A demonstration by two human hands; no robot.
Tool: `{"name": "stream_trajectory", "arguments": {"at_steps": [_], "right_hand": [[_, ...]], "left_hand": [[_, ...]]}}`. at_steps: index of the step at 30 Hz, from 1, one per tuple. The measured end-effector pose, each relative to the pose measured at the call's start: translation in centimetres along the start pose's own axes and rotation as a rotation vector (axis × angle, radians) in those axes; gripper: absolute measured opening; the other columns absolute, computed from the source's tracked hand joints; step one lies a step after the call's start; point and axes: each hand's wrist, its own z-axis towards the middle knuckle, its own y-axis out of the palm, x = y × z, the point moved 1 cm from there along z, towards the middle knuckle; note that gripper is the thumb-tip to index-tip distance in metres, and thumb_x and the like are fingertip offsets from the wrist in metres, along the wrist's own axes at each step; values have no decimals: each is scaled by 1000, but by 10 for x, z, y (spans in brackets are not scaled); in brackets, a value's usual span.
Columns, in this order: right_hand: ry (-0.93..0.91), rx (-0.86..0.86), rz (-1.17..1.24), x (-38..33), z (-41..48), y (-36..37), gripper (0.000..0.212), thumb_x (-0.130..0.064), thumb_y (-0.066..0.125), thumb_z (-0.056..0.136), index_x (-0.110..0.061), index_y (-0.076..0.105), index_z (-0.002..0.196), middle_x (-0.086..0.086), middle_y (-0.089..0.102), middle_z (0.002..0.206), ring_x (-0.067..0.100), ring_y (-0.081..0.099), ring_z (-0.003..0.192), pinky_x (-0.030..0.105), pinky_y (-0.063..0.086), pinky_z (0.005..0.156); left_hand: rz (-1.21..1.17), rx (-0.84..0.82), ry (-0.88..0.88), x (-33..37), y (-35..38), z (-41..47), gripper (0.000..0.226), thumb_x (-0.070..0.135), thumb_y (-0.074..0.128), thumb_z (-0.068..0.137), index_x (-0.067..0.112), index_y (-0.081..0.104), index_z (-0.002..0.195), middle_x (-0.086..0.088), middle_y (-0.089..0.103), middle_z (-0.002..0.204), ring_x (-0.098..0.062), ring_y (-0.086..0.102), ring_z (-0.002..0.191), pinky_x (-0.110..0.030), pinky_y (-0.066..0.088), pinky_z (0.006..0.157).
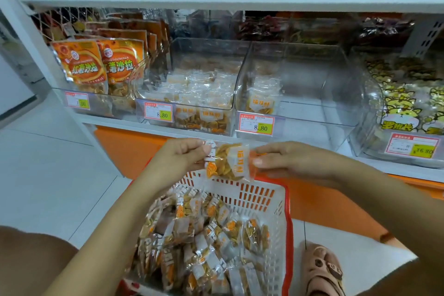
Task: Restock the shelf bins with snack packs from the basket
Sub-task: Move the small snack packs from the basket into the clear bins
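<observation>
Plastic snack pack (pixel 228 162) held above the basket (pixel 259 193) (left hand (pixel 182 154) and right hand (pixel 286 159) grips clamped on it).

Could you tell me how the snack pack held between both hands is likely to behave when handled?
The snack pack is probably light: the left hand and right hand hold it by edge pinches alone. Its glossy film may be slippery. The chips inside look brittle, so squeezing could crush them.
</observation>
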Motion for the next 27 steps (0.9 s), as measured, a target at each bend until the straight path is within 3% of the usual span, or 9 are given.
{"name": "stream_trajectory", "arguments": {"at_steps": [2, 5, 8, 12, 14, 16, 20, 24, 27], "right_hand": [[-44, -54, 32, -12, -1, -10, 81, -45, 81, 65, -17, 49, 134, 3, 65, 123, 17, 63, 111, 33, 47, 101], [-85, -105, 89, -32, -3, -23, 86, -42, 87, 56, -11, 54, 129, 6, 67, 120, 23, 65, 108, 28, 54, 88], [-150, -54, 66, -52, -1, -31, 60, -31, 79, 63, -11, 62, 117, 4, 70, 112, 20, 70, 94, 16, 55, 69], [-222, 136, 64, -71, 7, -47, 35, -21, 71, 68, -10, 66, 101, 7, 72, 90, 8, 64, 64, 11, 49, 51], [-251, 246, 80, -78, 10, -61, 25, -17, 71, 72, -10, 67, 95, 6, 70, 82, 6, 60, 57, 11, 45, 47], [-296, 387, 31, -83, 10, -81, 14, -11, 72, 78, -13, 68, 91, 2, 70, 75, 6, 59, 55, 11, 45, 47], [-343, 620, -201, -82, 16, -114, 11, -11, 76, 78, -17, 69, 82, -3, 69, 64, 3, 58, 48, 12, 46, 47], [-255, 676, -519, -75, 38, -118, 23, -21, 79, 76, -3, 67, 81, 2, 63, 63, 0, 58, 45, 13, 47, 51], [-169, 630, -632, -71, 53, -110, 25, -25, 82, 72, -6, 70, 83, 3, 66, 68, 2, 59, 50, 12, 43, 49]], "left_hand": [[-52, 4, 68, 11, 2, 3, 30, 19, 53, 95, -8, 66, 99, -29, 61, 90, -26, 61, 87, -25, 56, 81], [-135, 85, 130, 26, 11, 12, 25, 17, 52, 96, 0, 69, 102, -21, 67, 94, -20, 64, 89, -20, 54, 76], [-199, 137, 198, 45, 24, 26, 21, 15, 51, 97, 7, 71, 96, -9, 72, 87, -15, 68, 83, -24, 56, 79], [-251, 173, 204, 66, 33, 47, 20, 16, 53, 96, 8, 71, 94, -3, 71, 81, -11, 67, 79, -20, 56, 75], [-159, 212, 212, 70, 33, 61, 17, 23, 56, 95, 17, 72, 93, 3, 74, 84, -10, 69, 84, -25, 56, 81], [87, 329, 231, 65, 29, 78, 16, 31, 59, 93, 25, 70, 103, 10, 72, 96, -7, 66, 93, -28, 53, 88], [339, 407, 230, 46, 29, 103, 35, 26, 64, 90, 12, 63, 122, 0, 68, 113, -10, 63, 104, -29, 50, 94], [493, 406, 284, 38, 33, 109, 28, 25, 64, 90, 15, 69, 116, 3, 71, 109, -3, 62, 95, -14, 46, 82], [504, 408, 307, 37, 33, 110, 28, 25, 66, 89, 14, 69, 115, 3, 72, 107, -2, 62, 91, -14, 45, 81]]}}
